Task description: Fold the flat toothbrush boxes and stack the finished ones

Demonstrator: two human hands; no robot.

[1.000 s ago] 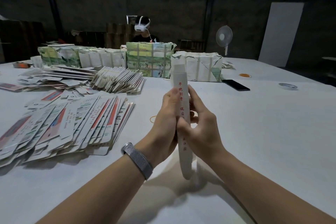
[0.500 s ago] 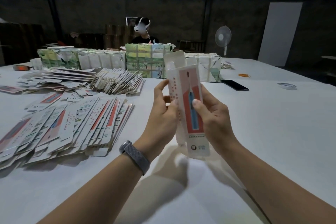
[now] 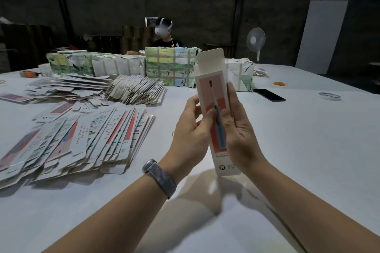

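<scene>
Change: a second ago I held the toothbrush box (image 3: 218, 109) edge-on and flat; now its printed pink-and-red face is turned to me, the body is opened out, and the top flap stands up unfolded.
Flat boxes: the fanned pile of flat boxes (image 3: 67, 139) lies by the table's left edge; its nearest ends are cut off by the frame.
Bundle: a banded bundle of blanks (image 3: 135, 90) leans behind that pile, further toward the far edge.
Left hand: my left hand (image 3: 191, 131) grips the box's left side, thumb on the front face, fingers curled behind it and mostly hidden. A grey mesh watch band (image 3: 161, 177) sits on that wrist.
Box: upright, slightly tilted, held above the middle of the white table (image 3: 308, 150), its lower end off the surface.
Right hand: my right hand (image 3: 236, 129) clamps the box's right edge, thumb across the printed brush, fingers up along the side; the box's back panel is hidden.
Far edge: wrapped packs (image 3: 170, 65) in a row; the small print on them is unreadable.
Right side: a dark phone (image 3: 269, 95) and a tape roll (image 3: 329, 96) lie well apart from my hands.
</scene>
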